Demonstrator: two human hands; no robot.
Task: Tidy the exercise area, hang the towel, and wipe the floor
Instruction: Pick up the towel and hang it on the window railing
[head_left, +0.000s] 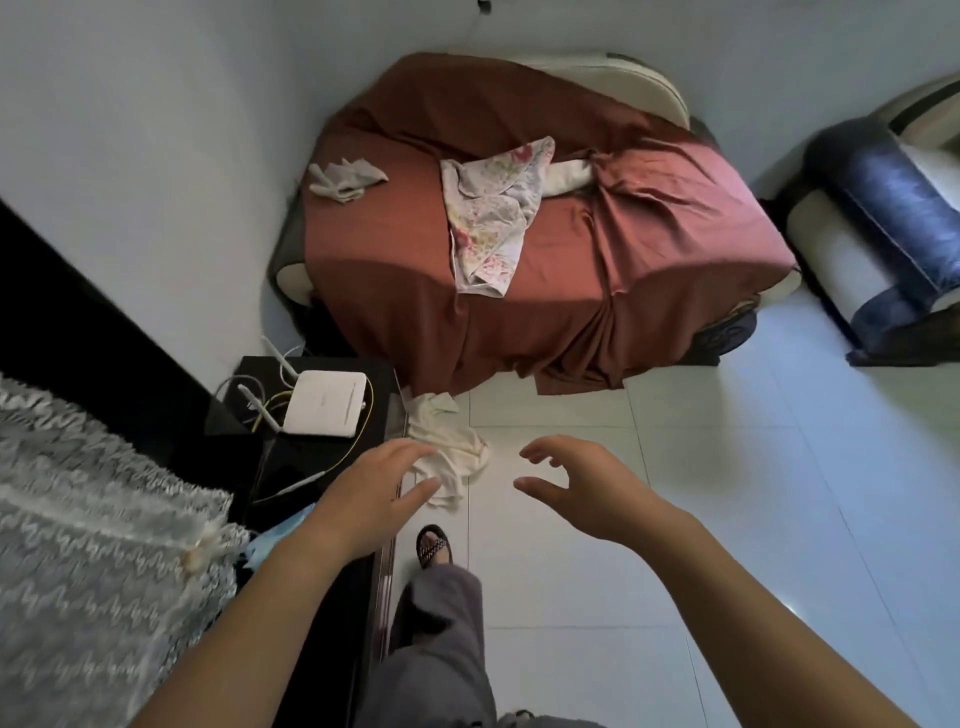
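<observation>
White floor tiles (727, 467) carry a crumpled cream towel (457, 452) just past the left hand (374, 493), fingers loose and empty, and left of the right hand (587, 483), half-curled round nothing, both seemingly reaching to gather it, with a black stand (311, 457) beside and a brown-draped seat (519, 260) beyond.

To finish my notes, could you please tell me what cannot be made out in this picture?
Head view: the cream cloth on the floor, partly hidden by the left hand; contact unclear.
Head view: the blue item, mostly hidden by the left forearm.
Head view: the seat under the brown cover, hidden by it.
</observation>
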